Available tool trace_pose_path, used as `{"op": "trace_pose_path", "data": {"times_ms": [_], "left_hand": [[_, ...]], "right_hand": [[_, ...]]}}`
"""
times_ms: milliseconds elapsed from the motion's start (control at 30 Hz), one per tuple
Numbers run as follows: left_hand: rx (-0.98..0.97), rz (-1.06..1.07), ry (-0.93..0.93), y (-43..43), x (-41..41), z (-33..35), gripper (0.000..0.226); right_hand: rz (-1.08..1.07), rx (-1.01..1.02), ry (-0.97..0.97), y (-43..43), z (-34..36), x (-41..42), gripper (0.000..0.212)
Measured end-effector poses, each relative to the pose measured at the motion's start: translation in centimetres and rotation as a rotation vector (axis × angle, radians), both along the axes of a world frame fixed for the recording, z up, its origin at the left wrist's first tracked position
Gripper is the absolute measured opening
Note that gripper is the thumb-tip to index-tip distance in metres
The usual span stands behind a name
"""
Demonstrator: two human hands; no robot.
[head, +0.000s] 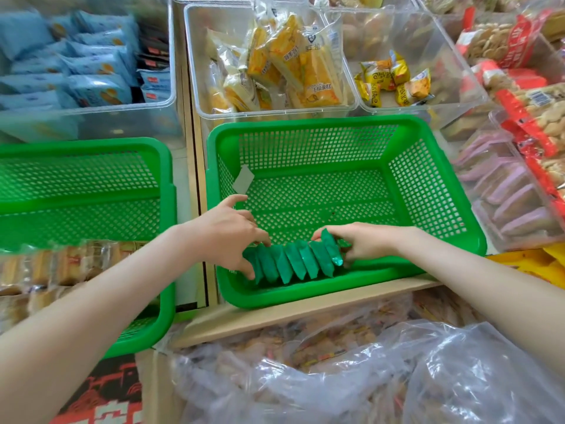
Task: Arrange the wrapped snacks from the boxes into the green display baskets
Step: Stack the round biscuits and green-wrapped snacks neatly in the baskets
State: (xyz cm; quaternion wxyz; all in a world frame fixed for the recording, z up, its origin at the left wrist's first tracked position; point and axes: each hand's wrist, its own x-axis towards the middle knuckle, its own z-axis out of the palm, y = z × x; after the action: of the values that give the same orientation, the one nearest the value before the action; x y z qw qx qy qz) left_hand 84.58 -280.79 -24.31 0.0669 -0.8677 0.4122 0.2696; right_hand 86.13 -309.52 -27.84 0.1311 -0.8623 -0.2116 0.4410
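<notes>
Standing on edge in a tight row, the green wrapped snacks are set along the near wall of the right green basket. The row is held at both ends. At its left end the left hand is closed over the outermost packets, with the thumb low on the near side, the other fingers curled over the tops, and the index finger lifted clear. At the right end the right hand is clamped on the last packets, with the thumb on top and the fingers curled behind them. A small pale tag is seen on the basket's left wall. A second green basket is placed just to the left. Beyond the baskets, clear bins are filled with blue packets, yellow cake packets and small yellow snacks. Nearest the camera, a clear plastic bag of snacks is seen below the basket.
</notes>
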Motion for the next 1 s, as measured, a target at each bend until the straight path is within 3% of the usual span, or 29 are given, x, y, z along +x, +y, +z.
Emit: {"op": "trace_pose_path", "data": {"times_ms": [200, 467, 767, 1000], "left_hand": [[-0.138, 0.03, -0.057, 0.8, -0.1, -0.6, 0.078], [-0.281, 0.34, 0.206, -2.4, -0.2, -0.6, 0.06], [-0.336, 0.4, 0.313, -6.2, -0.3, -2.9, 0.051], [-0.342, 0.368, 0.268, -5.7, 0.0, -3.6, 0.055]], "right_hand": [[0.04, -0.092, -0.001, 1.3, -1.0, -0.1, 0.084], [0.064, 0.017, -0.008, 0.9, -0.6, -0.2, 0.069], [0.074, -0.074, 0.086, 2.1, -0.7, -0.4, 0.071], [0.041, -0.125, -0.044, 2.0, -0.3, -0.8, 0.088]]}}
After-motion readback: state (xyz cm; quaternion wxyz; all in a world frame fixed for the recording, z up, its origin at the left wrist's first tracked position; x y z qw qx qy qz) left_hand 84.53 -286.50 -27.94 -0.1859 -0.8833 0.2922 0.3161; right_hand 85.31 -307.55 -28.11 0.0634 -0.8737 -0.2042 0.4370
